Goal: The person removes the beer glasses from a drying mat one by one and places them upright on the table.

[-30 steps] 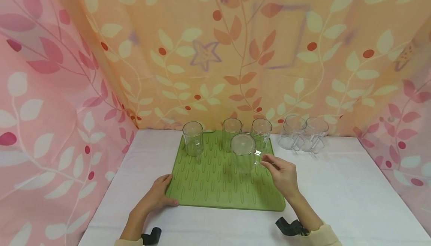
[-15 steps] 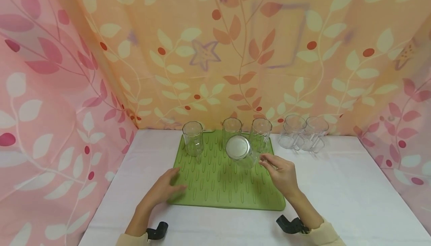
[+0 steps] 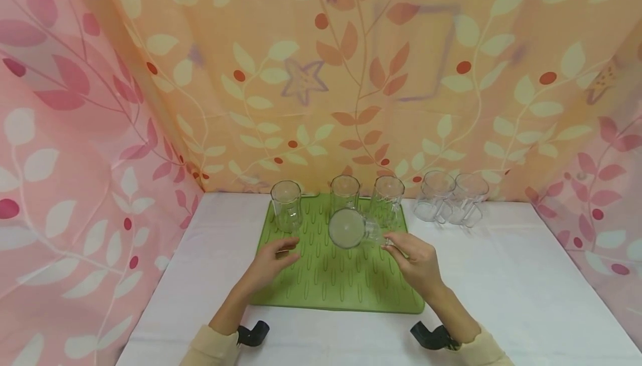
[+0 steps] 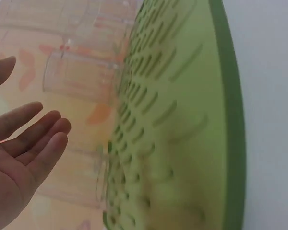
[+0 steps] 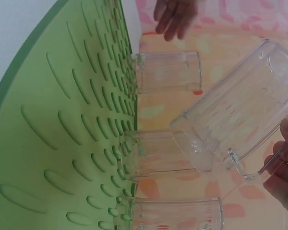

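Note:
A clear glass mug point(image 3: 347, 228) hangs tilted over the green ridged mat point(image 3: 346, 293). My right hand point(image 3: 415, 260) pinches its handle between thumb and fingers. In the right wrist view the mug point(image 5: 230, 108) is raised off the mat, slanting, with that hand point(image 5: 284, 165) at its handle. To the left, my left hand point(image 3: 271, 261) is held above the mat, thumb and fingers apart, with nothing in it. The left wrist view shows this hand point(image 4: 24, 158) with its fingers loosely extended.
Along the mat's back part stand three more glass mugs: one at left point(image 3: 287, 207), one in the middle point(image 3: 345, 190) and one at right point(image 3: 388, 201). Two others, a mug point(image 3: 435, 199) and its neighbour point(image 3: 470, 201), stand on the white table point(image 3: 521, 277). Patterned cloth point(image 3: 301, 126) rises behind.
My left hand has left the mat's left edge and moved up and right, towards the held mug. The mug has been tipped over to the left by its handle.

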The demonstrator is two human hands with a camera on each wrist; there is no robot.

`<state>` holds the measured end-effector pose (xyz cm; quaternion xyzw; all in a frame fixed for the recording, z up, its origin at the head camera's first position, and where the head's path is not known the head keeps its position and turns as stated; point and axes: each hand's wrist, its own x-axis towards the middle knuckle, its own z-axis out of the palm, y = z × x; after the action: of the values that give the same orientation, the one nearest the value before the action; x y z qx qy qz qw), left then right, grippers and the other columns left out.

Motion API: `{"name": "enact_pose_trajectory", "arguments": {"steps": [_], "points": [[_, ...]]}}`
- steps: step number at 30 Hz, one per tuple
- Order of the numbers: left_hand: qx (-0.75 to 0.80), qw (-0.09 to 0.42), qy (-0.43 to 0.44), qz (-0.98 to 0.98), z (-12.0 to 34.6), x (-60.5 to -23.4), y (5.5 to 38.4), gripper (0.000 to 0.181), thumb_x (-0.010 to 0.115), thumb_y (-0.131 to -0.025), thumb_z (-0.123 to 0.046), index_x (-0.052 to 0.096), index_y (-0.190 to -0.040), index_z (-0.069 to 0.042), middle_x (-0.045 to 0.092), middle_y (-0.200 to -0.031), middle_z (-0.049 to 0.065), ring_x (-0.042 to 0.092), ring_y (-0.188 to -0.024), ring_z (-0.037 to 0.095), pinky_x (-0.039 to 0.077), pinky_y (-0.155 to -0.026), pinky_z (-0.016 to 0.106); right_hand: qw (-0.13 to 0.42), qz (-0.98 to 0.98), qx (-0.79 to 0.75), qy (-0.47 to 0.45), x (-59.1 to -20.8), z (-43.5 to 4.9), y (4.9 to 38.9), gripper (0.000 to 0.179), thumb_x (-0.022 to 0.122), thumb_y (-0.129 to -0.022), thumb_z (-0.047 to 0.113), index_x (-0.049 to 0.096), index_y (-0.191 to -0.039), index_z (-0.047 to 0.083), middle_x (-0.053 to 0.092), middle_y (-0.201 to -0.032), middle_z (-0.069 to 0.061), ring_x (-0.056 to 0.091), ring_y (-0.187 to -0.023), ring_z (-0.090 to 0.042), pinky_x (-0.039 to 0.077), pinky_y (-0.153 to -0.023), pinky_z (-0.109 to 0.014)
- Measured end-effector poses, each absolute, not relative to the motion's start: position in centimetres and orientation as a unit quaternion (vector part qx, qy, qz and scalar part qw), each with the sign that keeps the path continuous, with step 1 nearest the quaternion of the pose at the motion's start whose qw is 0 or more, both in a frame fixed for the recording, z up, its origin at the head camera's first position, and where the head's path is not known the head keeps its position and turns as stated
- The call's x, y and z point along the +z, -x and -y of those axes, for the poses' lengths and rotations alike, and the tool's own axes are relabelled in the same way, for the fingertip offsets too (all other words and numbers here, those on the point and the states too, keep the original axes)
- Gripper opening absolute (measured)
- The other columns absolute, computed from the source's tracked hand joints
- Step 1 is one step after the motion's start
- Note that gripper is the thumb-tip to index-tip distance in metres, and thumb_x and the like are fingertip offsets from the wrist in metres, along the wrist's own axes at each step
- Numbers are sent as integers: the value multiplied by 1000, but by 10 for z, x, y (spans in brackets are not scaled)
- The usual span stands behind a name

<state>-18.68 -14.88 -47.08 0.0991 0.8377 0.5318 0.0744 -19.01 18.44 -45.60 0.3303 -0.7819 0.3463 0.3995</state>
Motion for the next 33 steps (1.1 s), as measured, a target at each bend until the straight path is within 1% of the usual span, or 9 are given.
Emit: {"name": "enact_pose_trajectory", "arguments": {"steps": [3, 6, 9, 12, 16, 20, 27, 30, 33], "points": [[541, 81, -96, -832, 142, -468, 189, 47, 64, -94, -29, 56, -135, -6, 60, -135, 13, 57, -123, 31, 50, -102, 44, 419, 765, 339, -352, -455, -181, 190, 34, 59, -96, 30, 74, -91, 0, 75, -84, -10, 71, -73, -24, 54, -82, -10], [549, 94, -86, -826, 136, -464, 192, 47, 62, -94, -36, 58, -134, -10, 62, -132, 9, 59, -121, 27, 53, -98, 42, 433, 750, 333, -374, -454, -177, 190, 34, 58, -97, 28, 74, -91, -1, 75, -84, -9, 71, -74, -22, 54, -82, -12], [563, 109, -74, -816, 132, -460, 196, 47, 61, -95, -39, 58, -133, -11, 63, -132, 7, 59, -120, 27, 52, -100, 44, 442, 739, 325, -391, -454, -174, 190, 32, 59, -97, 24, 75, -90, -2, 75, -85, -10, 71, -75, -22, 56, -81, -15], [579, 120, -73, -803, 129, -456, 201, 47, 58, -97, -38, 57, -133, -7, 62, -132, 13, 60, -119, 30, 50, -101, 48, 457, 732, 304, -403, -456, -171, 190, 31, 59, -97, 23, 75, -90, -3, 75, -86, -11, 71, -76, -24, 59, -77, -22], [601, 136, -81, -783, 126, -449, 209, 48, 55, -99, -36, 55, -134, -3, 60, -132, 18, 61, -117, 30, 52, -101, 45, 469, 728, 278, -416, -457, -169, 190, 31, 59, -97, 21, 76, -89, -3, 75, -86, -12, 72, -77, -26, 60, -73, -29], [632, 154, -77, -755, 120, -441, 216, 51, 57, -97, -39, 55, -135, -3, 60, -133, 15, 62, -115, 25, 55, -97, 39, 476, 720, 267, -428, -457, -168, 190, 29, 59, -97, 19, 76, -89, -3, 75, -87, -14, 72, -78, -27, 60, -74, -31], [635, 178, -62, -749, 109, -430, 227, 53, 58, -96, -40, 58, -130, 0, 63, -128, 17, 62, -115, 31, 56, -94, 42, 495, 705, 241, -447, -457, -165, 189, 29, 58, -98, 17, 76, -87, -4, 75, -84, -15, 72, -77, -28, 61, -70, -33], [618, 207, -70, -755, 105, -427, 232, 55, 58, -96, -43, 58, -130, 1, 64, -125, 17, 63, -115, 30, 56, -95, 42, 501, 702, 229, -452, -456, -164, 188, 27, 59, -97, 14, 76, -86, -4, 75, -83, -16, 72, -77, -29, 61, -68, -34], [613, 245, -80, -747, 102, -426, 237, 58, 57, -96, -45, 59, -129, 3, 68, -119, 15, 66, -109, 24, 57, -93, 40, 505, 700, 218, -455, -456, -163, 187, 26, 59, -97, 12, 76, -86, -4, 75, -83, -15, 72, -77, -29, 61, -67, -34]]}}
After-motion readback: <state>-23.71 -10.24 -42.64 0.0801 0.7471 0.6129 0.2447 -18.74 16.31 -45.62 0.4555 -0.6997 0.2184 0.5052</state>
